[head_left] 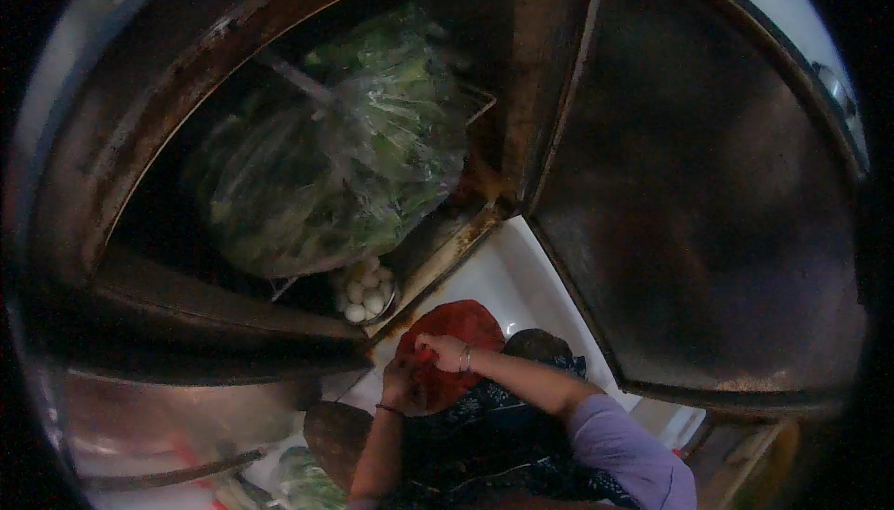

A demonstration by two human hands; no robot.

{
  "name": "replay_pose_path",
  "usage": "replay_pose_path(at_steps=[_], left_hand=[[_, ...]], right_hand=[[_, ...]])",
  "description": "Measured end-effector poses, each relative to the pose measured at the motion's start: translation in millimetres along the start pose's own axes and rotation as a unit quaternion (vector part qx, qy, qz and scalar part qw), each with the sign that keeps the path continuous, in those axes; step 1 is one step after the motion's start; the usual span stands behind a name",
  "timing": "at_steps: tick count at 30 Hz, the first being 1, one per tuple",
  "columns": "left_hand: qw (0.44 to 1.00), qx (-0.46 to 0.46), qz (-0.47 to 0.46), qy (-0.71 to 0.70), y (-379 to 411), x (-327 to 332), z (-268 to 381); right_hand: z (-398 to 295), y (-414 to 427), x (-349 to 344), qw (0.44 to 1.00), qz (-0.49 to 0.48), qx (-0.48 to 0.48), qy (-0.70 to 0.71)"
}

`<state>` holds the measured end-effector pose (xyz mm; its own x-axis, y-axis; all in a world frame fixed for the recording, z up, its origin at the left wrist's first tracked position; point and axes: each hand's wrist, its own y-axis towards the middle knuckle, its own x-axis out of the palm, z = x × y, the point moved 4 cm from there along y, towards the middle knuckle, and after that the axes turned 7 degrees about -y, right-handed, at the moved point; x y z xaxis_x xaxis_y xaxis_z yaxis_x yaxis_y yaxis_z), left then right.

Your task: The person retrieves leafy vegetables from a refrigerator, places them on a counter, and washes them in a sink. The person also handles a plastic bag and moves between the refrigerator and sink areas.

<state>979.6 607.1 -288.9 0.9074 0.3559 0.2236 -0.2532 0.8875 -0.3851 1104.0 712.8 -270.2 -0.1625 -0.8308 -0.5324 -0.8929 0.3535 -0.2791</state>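
A red bag (464, 318), apparently plastic, lies low in front of me, above my lap. My right hand (445, 353) is closed on a bunched red part of it, near the middle. Beside it, my left hand (399, 383) is at the bag's left edge with fingers bent around the material. What is inside the bag cannot be seen. Just beyond the bag, a bowl of eggs (368, 293) stands at the sill of a dark open cabinet. Above the eggs, a large clear plastic bag of green leafy vegetables (342, 161) fills much of the cabinet.
An open door panel (712, 195) stands to the right, another door (188, 419) to the left. The cabinet's rusty lower frame (447, 258) borders a white floor (489, 279). A wire rack end (482, 108) juts out beside the vegetables. More bagged greens (307, 478) lie at lower left.
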Motion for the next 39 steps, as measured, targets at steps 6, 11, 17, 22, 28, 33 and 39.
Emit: replay_pose_path(at_steps=[6, 11, 17, 22, 28, 33, 39], left_hand=[[0.991, -0.085, 0.103, 0.009, 5.3, -13.1, -43.6], [0.796, -0.158, 0.077, 0.58, 24.4, -82.4, -130.1], [0.876, -0.032, 0.272, 0.397, 13.2, -82.9, -124.8], [0.955, 0.237, 0.172, 0.047, -22.8, -34.3, -35.5], [0.979, 0.068, 0.1, 0.162, -35.1, 45.7, 56.8], [0.994, 0.071, -0.049, 0.073, -21.1, 62.0, 43.7], [0.975, 0.114, 0.028, 0.186, -8.7, 34.7, -10.8]], right_hand=[[1.3, -15.9, -39.2, 0.961, 0.056, -0.087, -0.255], [77.1, -12.3, -47.0, 0.921, -0.131, 0.029, -0.366], [50.6, -17.4, -38.4, 0.96, -0.143, 0.181, -0.16], [24.2, -12.2, -2.2, 0.921, -0.108, 0.222, 0.303], [79.5, 15.6, 54.1, 0.993, -0.063, 0.023, -0.099], [96.6, 14.6, 70.0, 0.981, -0.094, -0.095, -0.139], [58.3, 10.7, 56.2, 0.994, -0.024, -0.055, -0.091]])
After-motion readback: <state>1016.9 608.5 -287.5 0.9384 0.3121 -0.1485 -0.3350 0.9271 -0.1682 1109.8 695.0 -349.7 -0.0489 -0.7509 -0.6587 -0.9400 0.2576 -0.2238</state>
